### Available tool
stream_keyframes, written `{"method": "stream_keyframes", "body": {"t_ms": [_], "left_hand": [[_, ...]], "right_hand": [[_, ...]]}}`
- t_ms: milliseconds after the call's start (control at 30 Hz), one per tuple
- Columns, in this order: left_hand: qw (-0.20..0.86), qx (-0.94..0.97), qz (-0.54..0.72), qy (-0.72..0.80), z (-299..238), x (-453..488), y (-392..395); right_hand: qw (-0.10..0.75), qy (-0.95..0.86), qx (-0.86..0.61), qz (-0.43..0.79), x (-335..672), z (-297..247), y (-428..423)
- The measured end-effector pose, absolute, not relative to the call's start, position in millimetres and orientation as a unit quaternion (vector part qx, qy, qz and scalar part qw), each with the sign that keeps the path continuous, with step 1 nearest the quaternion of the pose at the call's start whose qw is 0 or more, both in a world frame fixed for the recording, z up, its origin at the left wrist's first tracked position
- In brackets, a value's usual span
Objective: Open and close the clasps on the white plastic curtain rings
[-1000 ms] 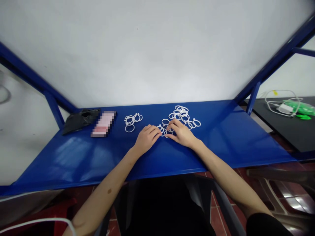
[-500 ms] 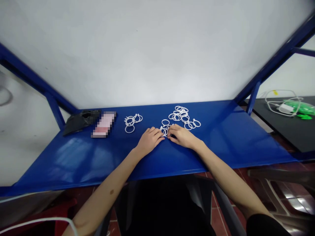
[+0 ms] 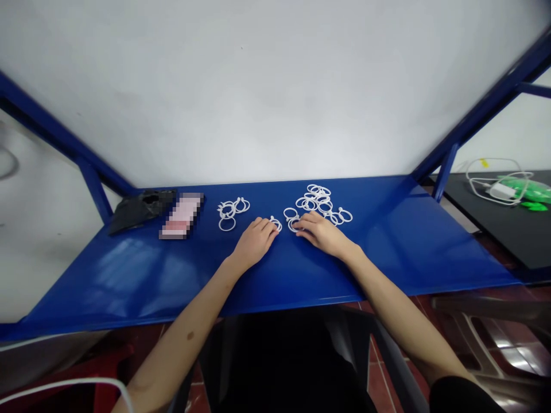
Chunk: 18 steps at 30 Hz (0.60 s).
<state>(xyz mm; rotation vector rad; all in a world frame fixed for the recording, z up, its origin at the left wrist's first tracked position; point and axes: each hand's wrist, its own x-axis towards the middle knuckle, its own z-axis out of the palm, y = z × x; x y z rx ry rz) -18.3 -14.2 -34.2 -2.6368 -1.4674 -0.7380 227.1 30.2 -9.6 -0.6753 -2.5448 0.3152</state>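
Observation:
My left hand (image 3: 255,240) lies low over the blue tabletop, fingers together and closed on white curtain rings (image 3: 278,223) that stick out past its fingertips. To the right, my right hand (image 3: 322,232) has its fingers curled over other white curtain rings (image 3: 291,221); its grip is partly hidden. One more ring (image 3: 290,213) touches these at the back. A larger pile of white rings (image 3: 317,198), each with a small knob, lies behind my right hand. Left of my left hand, a smaller group of rings (image 3: 227,211) rests on the table.
The blue table (image 3: 275,281) ends at a white wall (image 3: 275,92). A black plastic bag (image 3: 138,212) and a blurred pink item (image 3: 183,215) lie at the left. At right, a dark table (image 3: 495,229) holds a white charger (image 3: 503,190) and green things (image 3: 525,188).
My hands have drawn apart. The left has gone left with rings in its fingers, and the right has shifted slightly right. The piles look the same.

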Motion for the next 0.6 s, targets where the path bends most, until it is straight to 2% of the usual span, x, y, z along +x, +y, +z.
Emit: {"method": "stream_keyframes", "body": {"t_ms": [200, 433, 600], "left_hand": [[-0.021, -0.866, -0.249, -0.433, -32.2, -16.7, -16.0], [-0.052, -0.863, -0.287, -0.413, -39.1, -17.6, -14.0], [-0.091, -0.833, -0.314, -0.447, -39.3, -18.4, -15.2]], "right_hand": [[0.286, -0.923, -0.236, 0.1, 225.0, -12.1, 31.4], [0.281, -0.932, -0.21, 0.088, 209.2, -19.4, 25.8], [0.247, -0.945, -0.201, 0.077, 201.8, -24.9, 28.2]]}}
